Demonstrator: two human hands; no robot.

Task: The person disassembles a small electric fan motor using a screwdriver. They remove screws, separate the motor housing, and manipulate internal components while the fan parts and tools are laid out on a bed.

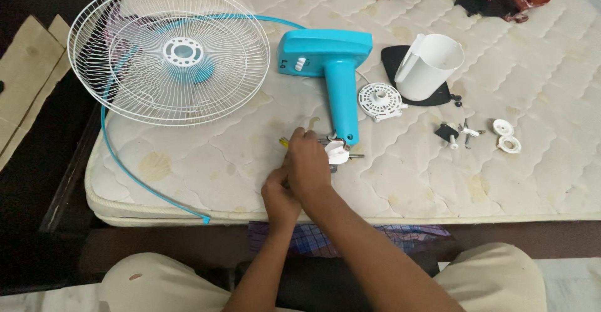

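Observation:
A blue fan stand (335, 61) lies on the mattress (513, 174), its neck pointing toward me. At the neck's end sits a small white and metal part (339, 154) with a thin shaft. My right hand (307, 165) rests over that spot, fingers curled around something I cannot make out. A yellow-tipped tool end (283, 141) pokes out left of the fingers. My left hand (280, 200) is tucked just below and behind the right one, touching it; its fingers are hidden.
A white wire fan guard (169, 52) with a blue ring lies at the left. A white motor cover (429, 66) on a black piece, a round white disc (379, 101), small knobs and screws (460, 133) and two white caps (506, 136) lie to the right. Cloth lies at the far edge.

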